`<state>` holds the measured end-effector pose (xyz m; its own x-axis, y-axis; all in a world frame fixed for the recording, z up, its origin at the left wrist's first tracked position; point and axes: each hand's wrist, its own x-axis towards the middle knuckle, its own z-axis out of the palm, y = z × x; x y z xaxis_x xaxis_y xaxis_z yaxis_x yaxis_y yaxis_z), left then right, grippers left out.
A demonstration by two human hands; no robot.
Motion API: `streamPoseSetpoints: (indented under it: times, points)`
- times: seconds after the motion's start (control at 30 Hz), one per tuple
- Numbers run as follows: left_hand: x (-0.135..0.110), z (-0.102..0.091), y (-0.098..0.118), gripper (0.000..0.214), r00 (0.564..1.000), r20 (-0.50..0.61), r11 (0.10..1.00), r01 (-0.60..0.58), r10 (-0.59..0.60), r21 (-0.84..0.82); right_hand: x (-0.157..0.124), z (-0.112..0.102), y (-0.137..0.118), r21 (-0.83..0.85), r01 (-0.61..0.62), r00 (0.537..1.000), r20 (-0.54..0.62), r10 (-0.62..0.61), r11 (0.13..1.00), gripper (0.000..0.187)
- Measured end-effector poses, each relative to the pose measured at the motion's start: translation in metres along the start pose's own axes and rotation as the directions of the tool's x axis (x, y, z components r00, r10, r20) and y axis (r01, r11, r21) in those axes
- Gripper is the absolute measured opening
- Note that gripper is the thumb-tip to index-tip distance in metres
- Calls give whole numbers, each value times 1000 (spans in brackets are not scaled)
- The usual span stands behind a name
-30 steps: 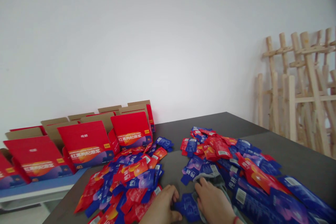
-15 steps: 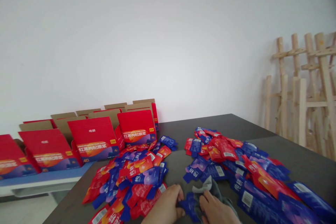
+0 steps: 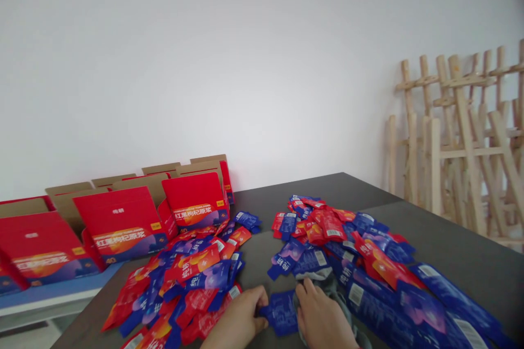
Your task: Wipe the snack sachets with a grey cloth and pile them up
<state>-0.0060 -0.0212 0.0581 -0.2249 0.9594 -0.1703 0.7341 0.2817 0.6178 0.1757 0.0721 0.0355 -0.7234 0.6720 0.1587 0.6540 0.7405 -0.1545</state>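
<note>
view has swung right since the earlier frame, so the room sits further left, and the blue sachet [image 3: 281,313] now lies flat between the hands. a white wall [image 3: 262,65] fills the upper view, with pale wooden frames [image 3: 454,136] leaning against it at right. a dark grey table [image 3: 462,234] runs up to the wall, and red cartons [image 3: 120,223] stand open on a blue-topped bench [image 3: 45,295] at left. red and blue sachets lie in two loose piles [image 3: 347,253] on the table, with a gap between them. the left hand [image 3: 239,319] curls its fingers at the blue sachet's left end; the right hand [image 3: 321,319], half open, sits at its right edge over a grey cloth [image 3: 341,302]. whether either hand grips it, i cannot tell.
</note>
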Motion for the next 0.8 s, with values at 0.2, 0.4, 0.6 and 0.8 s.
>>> streamPoseSetpoints:
  times: [0.2, 0.4, 0.6, 0.8]
  points:
    - [2, 2, -5, 26, 1000, 11, 999, -19, 20, -33, 13, -8, -22, 52, 31, 998, 50, -33, 998, 38]
    - [3, 2, -6, 25, 1000, 23, 999, -2, 3, -52, 38, -11, -18, 30, 34, 997, 64, -36, 999, 35]
    - [3, 3, -6, 26, 1000, 19, 993, -17, 19, -114, 13, 5, -15, 51, 207, 975, 72, -210, 977, 29]
    - [6, 8, -11, 27, 1000, 19, 996, 16, -15, -82, -3, 11, 20, 80, 180, 982, 37, -184, 980, 41]
